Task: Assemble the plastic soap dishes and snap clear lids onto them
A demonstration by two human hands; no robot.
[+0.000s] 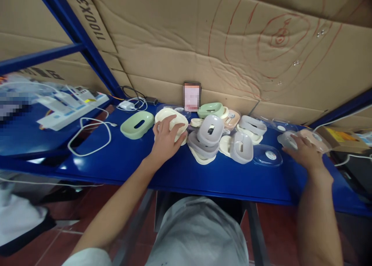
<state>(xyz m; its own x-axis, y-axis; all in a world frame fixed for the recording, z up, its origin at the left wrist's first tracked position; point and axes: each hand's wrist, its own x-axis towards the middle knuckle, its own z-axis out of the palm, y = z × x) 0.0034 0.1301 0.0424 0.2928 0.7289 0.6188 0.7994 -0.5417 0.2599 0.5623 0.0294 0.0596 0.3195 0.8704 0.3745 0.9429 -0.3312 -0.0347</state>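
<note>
My left hand has its fingers bent over a cream soap dish, with the thumb at the dish's right side. A green soap dish lies just left of it. Out to the right, my right hand rests with fingers stretched over a clear plastic lid, beside a pink piece under clear plastic. Between the hands lie grey soap dishes, one stacked on others and another leaning on a cream piece. A clear lid with a round sticker lies near them.
A phone-like screen leans against the cardboard wall. At left are a power strip, a charger and a looped white cable. An open carton stands at right on the blue table.
</note>
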